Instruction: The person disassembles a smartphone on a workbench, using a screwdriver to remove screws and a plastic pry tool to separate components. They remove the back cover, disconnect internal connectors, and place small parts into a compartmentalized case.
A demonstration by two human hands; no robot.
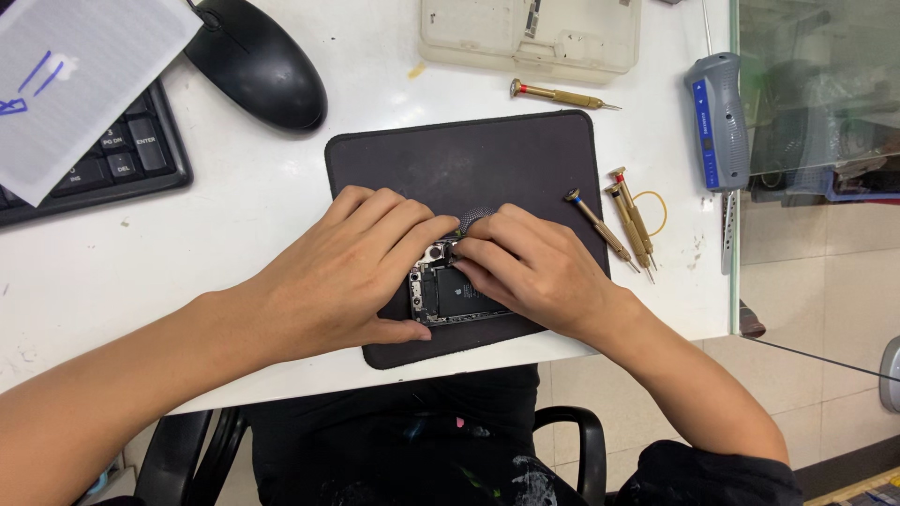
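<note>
both hands on opened phone (dark mat)

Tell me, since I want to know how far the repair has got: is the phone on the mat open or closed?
Open. The phone lies on the dark mat with its battery and inner parts exposed between the left hand and right hand.

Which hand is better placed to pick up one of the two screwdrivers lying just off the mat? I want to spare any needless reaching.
Probably the right hand: the two screwdrivers lie off the dark mat on its side. The left hand sits across the opened phone, farther away.
</note>
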